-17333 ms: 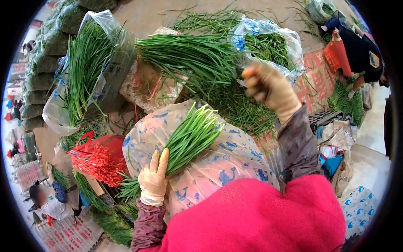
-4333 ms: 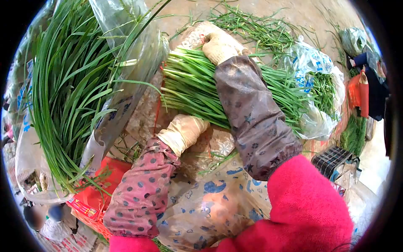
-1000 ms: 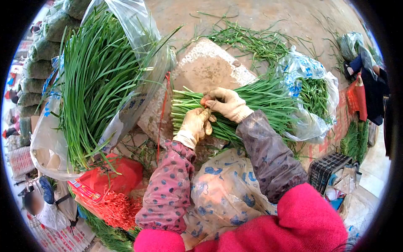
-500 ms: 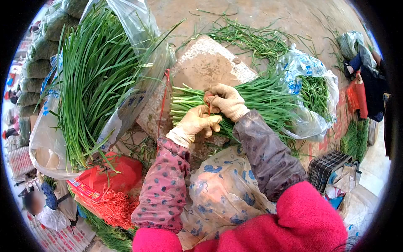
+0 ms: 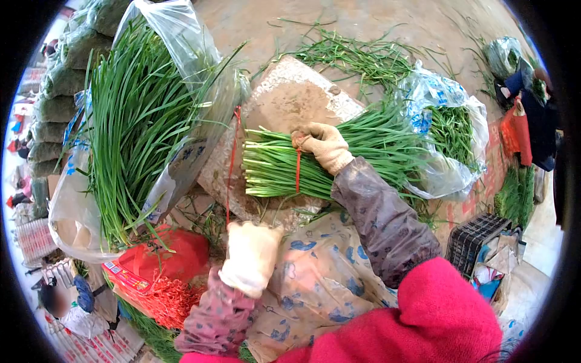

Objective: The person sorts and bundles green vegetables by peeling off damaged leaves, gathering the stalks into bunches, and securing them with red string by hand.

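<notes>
A bunch of garlic chives lies sideways on a dirty slab, pale stem ends to the left, with a red tie around it. My gloved right hand is closed at the top of the bunch, its fingertips pinching where the tie meets. Apart from the bunch, my gloved left hand hovers below and left of it, near a red strand hanging down the slab. That hand is smeared by motion and its fingers are mostly hidden.
Long loose chives fill an open plastic bag at left. Below sits a red bag beside shredded red ties. A plastic bag of greens stands right, a black crate below it. Scattered leaves lie behind the slab.
My left hand has left the bunch and moved down and left, towards my body. My right hand stays at the tie, now plainly visible around the stems.
</notes>
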A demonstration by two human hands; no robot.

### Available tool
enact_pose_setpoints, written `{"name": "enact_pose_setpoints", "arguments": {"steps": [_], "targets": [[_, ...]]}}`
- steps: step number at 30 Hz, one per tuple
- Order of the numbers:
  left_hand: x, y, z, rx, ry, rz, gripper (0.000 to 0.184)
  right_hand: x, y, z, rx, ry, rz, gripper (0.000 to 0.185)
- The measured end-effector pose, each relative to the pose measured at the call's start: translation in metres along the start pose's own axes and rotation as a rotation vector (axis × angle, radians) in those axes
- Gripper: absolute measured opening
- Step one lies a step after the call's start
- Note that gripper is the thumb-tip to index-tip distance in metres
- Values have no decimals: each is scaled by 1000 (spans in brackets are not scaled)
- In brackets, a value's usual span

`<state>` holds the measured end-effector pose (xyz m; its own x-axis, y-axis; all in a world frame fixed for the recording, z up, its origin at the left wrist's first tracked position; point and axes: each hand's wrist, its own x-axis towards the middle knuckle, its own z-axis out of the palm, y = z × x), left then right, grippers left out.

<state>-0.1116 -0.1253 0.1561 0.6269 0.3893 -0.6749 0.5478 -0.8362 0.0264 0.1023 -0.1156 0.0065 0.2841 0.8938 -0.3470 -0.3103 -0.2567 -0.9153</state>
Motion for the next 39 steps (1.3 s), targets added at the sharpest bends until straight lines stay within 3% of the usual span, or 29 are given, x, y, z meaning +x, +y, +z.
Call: {"name": "enact_pose_setpoints", "arguments": {"steps": [1,3,5,7,9,11,13,14,15,16,19,21,23,26,27,29,30,31,33,35,37,38,39], "targets": [[-10,0,3,72,64,-29,42,0,-4,1,1,8,13,23],[-12,-3,8,90,444,25,49,-2,-11,1,-135,22,16,26],[13,-3,-31,-397,559,308,71,-2,-9,1,-154,31,-27,22],[60,-8,-25,-557,754,444,88,7,13,1,-157,97,-138,20],[111,-17,3,-685,780,359,101,-6,-12,8,-224,126,-169,18],[134,-25,18,-731,689,276,108,-19,-31,21,-98,166,-172,17],[135,-31,21,-860,706,284,111,-24,-35,33,-207,178,-376,9],[145,-34,32,-1042,685,332,109,-24,-38,34,-400,215,-609,7],[152,-35,46,-1129,798,371,90,-24,-42,37,-592,244,-841,7],[151,-42,54,-1538,633,403,76,-28,-52,47,-576,271,-922,9],[138,-41,38,-1905,480,437,35,-29,-59,53,-561,331,-1025,10],[132,-41,31,-1564,591,397,27,-25,-59,44,-648,370,-859,8],[136,-40,32,-1407,643,379,25,-17,-63,45,-642,436,-889,6],[144,-29,36,-873,872,179,26,-1,-69,44,-676,436,-891,6],[143,-24,33,-872,872,189,26,5,-68,42,-701,445,-889,6],[132,-12,21,-652,758,-98,21,20,-63,40,-730,450,-881,5],[138,-10,27,-492,795,-155,19,30,-60,39,-808,433,-803,6],[150,-6,33,-421,976,-172,22,39,-58,37,-883,415,-723,7],[163,-6,30,-260,906,-218,27,54,-57,34,-922,430,-557,12],[180,-12,33,-253,908,-230,27,55,-64,36,-938,437,-467,12],[195,-21,47,-422,746,-200,42,41,-71,37,-846,344,-581,15],[215,-21,66,-768,863,-93,41,24,-75,36,-895,297,-750,25],[234,-21,83,-1104,977,51,40,4,-82,39,-886,175,-698,39]]}}
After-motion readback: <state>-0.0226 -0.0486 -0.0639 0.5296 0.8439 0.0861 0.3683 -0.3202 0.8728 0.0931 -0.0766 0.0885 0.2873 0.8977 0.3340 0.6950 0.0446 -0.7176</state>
